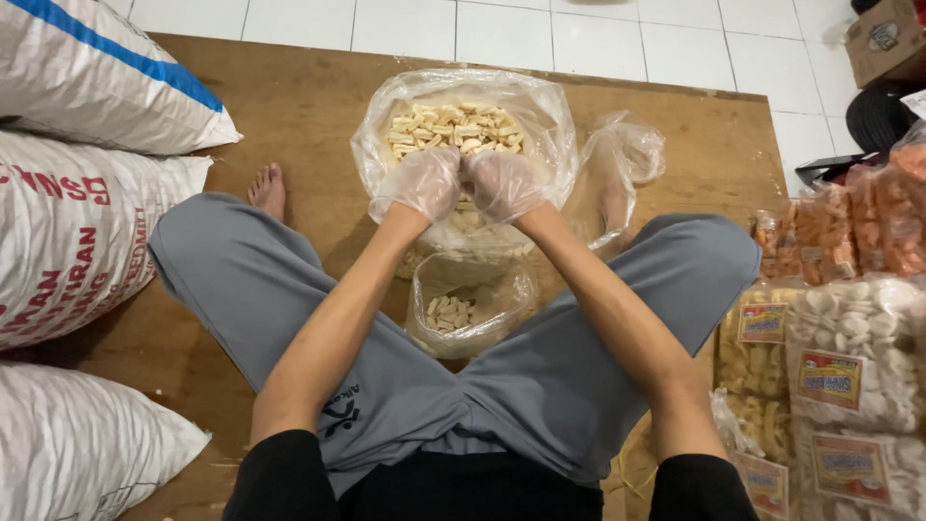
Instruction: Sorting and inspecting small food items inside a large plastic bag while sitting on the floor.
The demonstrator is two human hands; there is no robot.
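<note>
I sit cross-legged on a wooden board. Both hands wear thin clear plastic gloves. My left hand (422, 183) and my right hand (502, 185) are cupped side by side, fingers curled, over the near rim of a big clear bag of pale crackers (461, 128). Whether crackers lie inside the cupped hands is hidden. Below the hands, between my knees, stands a small clear bag (469, 307), its mouth open and a few crackers at the bottom.
Three large white woven sacks (77, 232) lie stacked along the left. Packed snack bags with labels (849, 376) pile up at the right. An empty clear bag (622, 159) lies by my right knee. White floor tiles and a cardboard box (883, 39) lie beyond.
</note>
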